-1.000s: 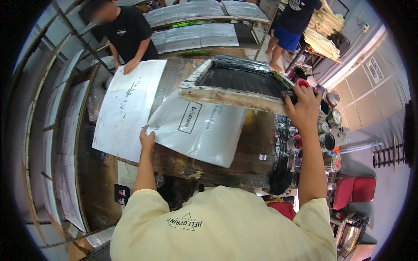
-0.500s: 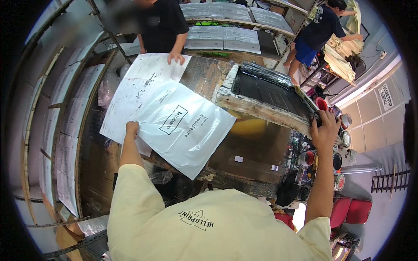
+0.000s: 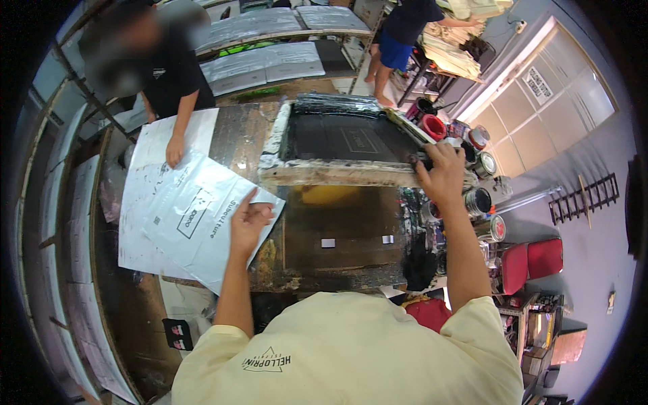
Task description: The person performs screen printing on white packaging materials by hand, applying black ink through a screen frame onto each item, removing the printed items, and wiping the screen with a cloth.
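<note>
A white plastic mailing bag (image 3: 210, 253) with black print lies slanted over a white sheet (image 3: 133, 223) on the left of the worktable. My left hand (image 3: 251, 221) is over the bag's right edge, fingers loosely bent and apart, gripping nothing. Standing across the table, a co-worker has a hand (image 3: 175, 150) on the bag's far edge. My right hand (image 3: 442, 174) grips the near right corner of a screen printing frame (image 3: 337, 174), thumb on its wooden edge. The frame's dark mesh (image 3: 324, 138) is ink-stained. Below it is a brown printing board (image 3: 351, 223) with small white tabs (image 3: 328, 243).
Paint and ink cans (image 3: 478, 201) crowd the table's right side. A black-stained rag (image 3: 420, 270) lies by the board. Racks (image 3: 84, 223) of white bags stand left and behind. Red chairs (image 3: 533, 264) are at right. Another person (image 3: 398, 40) works at the back right.
My left hand has let go of the sheet-and-bag edge and moved right, over the bag. The co-worker's hand has moved from the sheet onto the bag. My right hand stays on the frame.
</note>
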A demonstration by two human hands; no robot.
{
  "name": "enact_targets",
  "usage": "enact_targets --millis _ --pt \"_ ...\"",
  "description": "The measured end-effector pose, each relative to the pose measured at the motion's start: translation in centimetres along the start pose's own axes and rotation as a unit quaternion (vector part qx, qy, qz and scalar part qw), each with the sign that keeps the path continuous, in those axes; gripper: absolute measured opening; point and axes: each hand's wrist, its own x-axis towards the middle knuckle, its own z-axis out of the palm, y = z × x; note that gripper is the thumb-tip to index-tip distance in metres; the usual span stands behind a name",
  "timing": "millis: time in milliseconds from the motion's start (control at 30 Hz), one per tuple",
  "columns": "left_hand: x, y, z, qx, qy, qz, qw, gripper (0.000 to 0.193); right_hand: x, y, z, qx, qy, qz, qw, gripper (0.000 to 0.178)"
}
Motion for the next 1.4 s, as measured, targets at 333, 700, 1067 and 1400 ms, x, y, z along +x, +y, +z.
enact_targets --millis 333,700,1067,1400 --pt "-4.2 0.7 10.3 -0.372 0.025 -0.201 0.906 0.105 -9.3 -2.4 3.0 0.048 -0.127 0.026 0.99 0.055" --pt "-5.4 -7.9 11.9 -0.344 0.181 -0.29 0.875 0.1 -16.3 -0.7 9.2 0.215 -0.236 -0.082 0.944 0.036" --pt "-6.7 -11.9 8.9 -0.333 0.204 -0.3 0.87 0.138 -12.3 -18.7 19.4 0.338 -0.161 -0.223 0.9 0.039" --pt "-4.0 -13.1 11.1 -0.227 0.206 -0.316 0.898 0.058 -15.8 -13.0 15.7 0.568 -0.205 0.014 0.797 0.047"
